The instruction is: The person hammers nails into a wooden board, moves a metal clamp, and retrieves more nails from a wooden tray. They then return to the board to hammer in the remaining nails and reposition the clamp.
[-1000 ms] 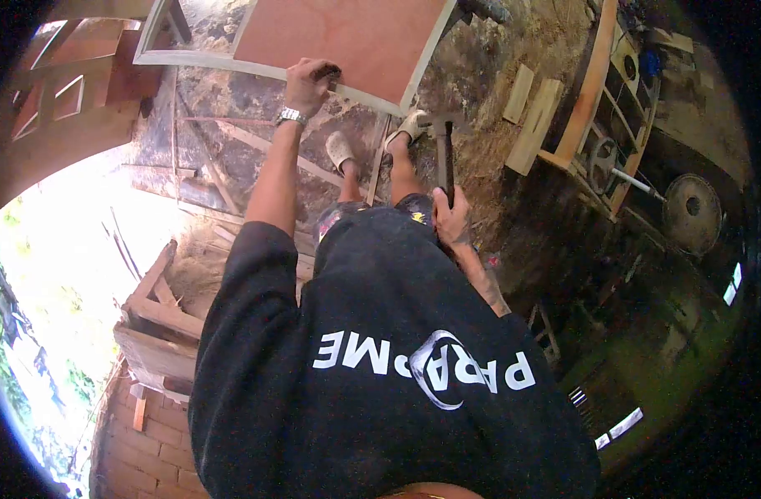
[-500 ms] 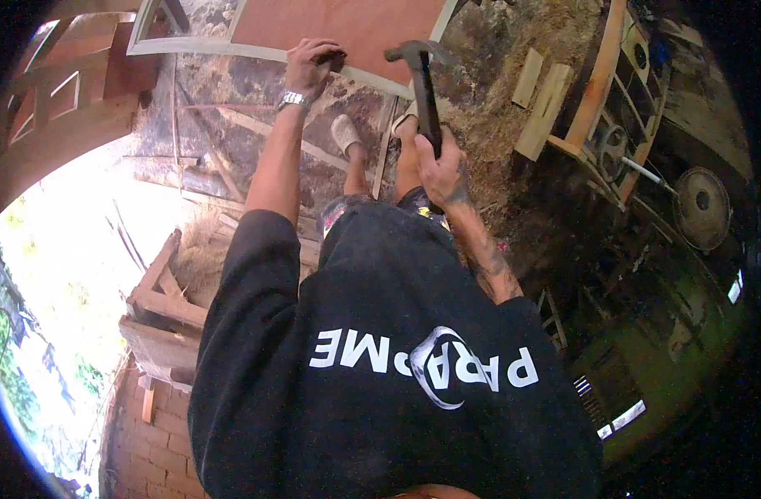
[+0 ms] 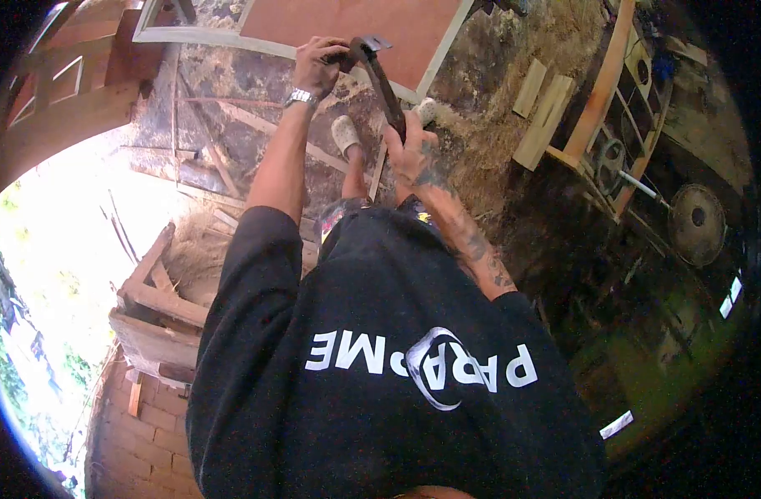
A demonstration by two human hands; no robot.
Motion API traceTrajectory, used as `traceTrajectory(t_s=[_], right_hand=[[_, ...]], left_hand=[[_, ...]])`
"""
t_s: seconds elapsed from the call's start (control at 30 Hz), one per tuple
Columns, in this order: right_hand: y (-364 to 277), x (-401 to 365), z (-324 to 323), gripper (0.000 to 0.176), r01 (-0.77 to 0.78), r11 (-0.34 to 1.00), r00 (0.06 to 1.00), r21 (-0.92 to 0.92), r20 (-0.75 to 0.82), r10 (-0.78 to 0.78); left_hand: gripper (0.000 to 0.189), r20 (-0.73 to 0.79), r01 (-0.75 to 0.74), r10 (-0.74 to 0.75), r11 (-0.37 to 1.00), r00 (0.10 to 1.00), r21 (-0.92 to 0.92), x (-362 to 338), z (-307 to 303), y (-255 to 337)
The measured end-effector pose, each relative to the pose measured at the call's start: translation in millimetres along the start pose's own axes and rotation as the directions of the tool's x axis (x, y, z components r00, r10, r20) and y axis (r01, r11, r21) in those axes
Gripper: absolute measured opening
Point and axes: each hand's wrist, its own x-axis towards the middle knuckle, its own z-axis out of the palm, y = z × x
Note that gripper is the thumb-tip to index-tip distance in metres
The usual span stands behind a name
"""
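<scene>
Lying just beyond the fingers, framed panel [image 3: 347,21]. Hammer [image 3: 380,79]: handle wrapped tight by right hand [image 3: 410,150], head just beside left hand [image 3: 318,62], whose fingers pinch together at the panel's rim, object too small to tell. Short, square blows seem safest.

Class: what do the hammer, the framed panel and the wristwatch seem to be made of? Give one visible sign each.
Hammer: dull dark head, probably steel; handle unclear. Panel: flat matt red-brown sheet, likely plywood, in a pale, probably wooden frame. Wristwatch: bright silvery links, likely metal.
</scene>
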Motion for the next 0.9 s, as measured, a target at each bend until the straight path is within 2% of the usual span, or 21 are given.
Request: traceTrajectory(t_s=[0.03,0.1,0.17,0.27,0.3,0.43,0.47,0.5,0.53,0.57,0.6,0.67,0.7,0.8,0.83,0.9], right_hand=[[-6.4,0.9,-5.9,0.040,-0.014,0.999,1.000,0.050,0.000,0.014],[-20.3,1.9,-14.8,0.040,0.022,0.991,0.995,0.134,-0.095,-0.010],[-33.7,-6.6,-18.7,0.040,0.115,0.975,0.960,0.189,-0.275,-0.059],[0.6,-5.4,0.5,0.042,0.056,0.998,0.988,-0.033,-0.142,-0.060],[16.9,-0.1,16.8,0.045,-0.045,0.991,0.997,-0.129,-0.067,0.037],[-19.5,7.2,-18.2,0.038,0.070,0.974,0.991,0.217,-0.124,-0.043],[-30.4,1.9,-22.9,0.038,0.091,0.963,0.980,0.254,-0.196,-0.040],[-38.0,-2.3,-22.7,0.037,0.116,0.950,0.963,0.290,-0.269,-0.036],[-42.1,-2.1,-22.2,0.037,0.154,0.934,0.937,0.324,-0.347,-0.034],[-30.2,-5.9,-12.9,0.041,0.210,0.937,0.914,0.280,-0.397,-0.086],[-7.5,-8.3,2.7,0.042,0.107,0.982,0.964,0.155,-0.257,-0.065],[35.7,1.7,31.3,0.042,-0.036,0.990,0.999,-0.140,0.004,0.037],[27.1,5.9,32.3,0.044,0.061,0.989,0.986,-0.132,-0.143,-0.080],[8.1,12.7,11.1,0.046,0.144,0.974,0.971,0.175,-0.216,-0.104],[-9.6,5.7,-15.1,0.053,-0.024,0.984,0.999,0.178,-0.041,0.032],[-3.4,-1.8,0.8,0.055,0.163,0.936,0.970,0.311,-0.226,-0.093]], left_hand=[[0.031,0.007,-0.006,0.006,1.000,1.000,0.024,-0.5,-2.3,4.4],[0.029,0.010,-0.030,0.030,0.999,1.000,0.032,3.8,-3.5,3.1],[0.027,0.012,-0.056,0.056,0.998,0.998,-0.006,2.4,0.1,-1.8],[0.026,0.000,0.008,-0.008,1.000,1.000,0.028,4.1,-4.1,13.0],[0.026,-0.001,-0.008,0.008,1.000,1.000,0.011,5.6,-3.3,11.2],[0.025,0.005,-0.019,0.019,0.998,1.000,-0.068,10.1,-3.2,2.5],[0.024,0.019,0.004,-0.002,0.995,1.000,-0.096,5.3,-4.4,6.1],[0.027,0.002,-0.111,0.112,0.989,0.994,-0.093,7.6,-5.8,3.9],[0.028,-0.002,-0.061,0.061,0.992,0.998,-0.107,6.7,-6.5,5.5],[0.030,-0.005,-0.016,0.015,0.993,1.000,-0.121,7.2,-7.3,7.9],[0.031,-0.006,0.030,-0.031,0.990,1.000,-0.137,5.7,-7.3,11.4],[0.031,-0.028,0.129,-0.135,0.978,0.990,-0.165,7.4,-7.8,20.2],[0.031,-0.040,0.176,-0.186,0.968,0.982,-0.178,8.0,-7.6,22.7],[0.028,-0.074,0.087,-0.099,0.984,0.992,-0.158,7.0,-8.2,18.8],[0.027,-0.105,0.096,-0.102,0.993,0.989,-0.063,7.7,-4.8,21.1],[0.028,-0.104,0.108,-0.121,0.987,0.987,-0.123,7.2,-7.7,25.6]])
